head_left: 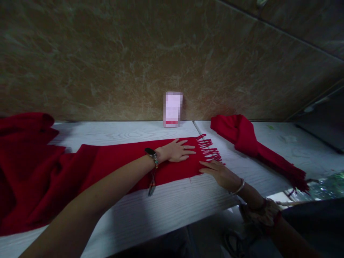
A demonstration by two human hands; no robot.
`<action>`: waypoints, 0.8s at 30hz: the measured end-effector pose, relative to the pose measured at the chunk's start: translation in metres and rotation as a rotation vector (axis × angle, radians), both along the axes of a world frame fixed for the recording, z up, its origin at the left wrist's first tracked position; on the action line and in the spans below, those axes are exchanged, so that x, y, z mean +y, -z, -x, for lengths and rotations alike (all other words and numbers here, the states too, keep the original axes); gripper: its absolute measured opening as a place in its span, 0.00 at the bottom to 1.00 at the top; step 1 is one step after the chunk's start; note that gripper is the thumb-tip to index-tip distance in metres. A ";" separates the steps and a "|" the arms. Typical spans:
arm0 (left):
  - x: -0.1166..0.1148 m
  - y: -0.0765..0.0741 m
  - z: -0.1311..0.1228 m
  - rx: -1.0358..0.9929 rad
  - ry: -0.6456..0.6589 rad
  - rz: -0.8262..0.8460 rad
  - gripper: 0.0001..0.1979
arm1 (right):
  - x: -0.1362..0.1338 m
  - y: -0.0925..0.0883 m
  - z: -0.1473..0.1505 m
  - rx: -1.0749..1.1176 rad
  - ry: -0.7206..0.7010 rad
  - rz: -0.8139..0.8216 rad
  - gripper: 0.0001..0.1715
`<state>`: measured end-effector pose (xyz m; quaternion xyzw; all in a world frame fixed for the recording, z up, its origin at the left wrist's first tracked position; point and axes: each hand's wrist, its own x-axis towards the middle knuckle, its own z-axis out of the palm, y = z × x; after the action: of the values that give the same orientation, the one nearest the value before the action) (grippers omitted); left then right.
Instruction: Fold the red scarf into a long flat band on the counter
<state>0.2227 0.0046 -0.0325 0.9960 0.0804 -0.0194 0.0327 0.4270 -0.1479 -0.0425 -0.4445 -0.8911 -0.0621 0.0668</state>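
Dim overall; the white table [166,208] catches the most light, arms cast soft shadows on it, and straight lines bow toward the edges.

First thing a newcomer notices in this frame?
The long red fringed scarf spread flat across the white wood-grain table, with the left hand pressed flat on it and the right hand at its near edge by the fringe. A second red fringed scarf lies bundled at the right.

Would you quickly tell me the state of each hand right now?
Left hand: open, flat on the red fringed fabric scarf.
Right hand: open, touching its edge.
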 end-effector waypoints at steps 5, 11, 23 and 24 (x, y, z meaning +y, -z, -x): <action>0.015 0.006 0.006 -0.061 -0.287 -0.045 0.23 | 0.000 0.001 -0.003 0.044 0.023 0.021 0.26; 0.005 0.011 0.015 -0.055 -0.020 0.048 0.28 | 0.003 -0.003 -0.004 0.061 -0.013 0.008 0.24; -0.003 0.007 0.044 -0.049 -0.041 0.071 0.29 | -0.014 -0.013 -0.031 0.211 0.069 -0.062 0.15; -0.003 0.007 0.044 -0.046 -0.042 0.071 0.29 | -0.013 -0.017 -0.034 0.190 0.079 -0.050 0.14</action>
<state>0.1785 0.0015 -0.0397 0.9925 0.0999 0.0011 0.0704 0.4612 -0.1609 -0.0251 -0.4812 -0.8608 -0.0443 0.1594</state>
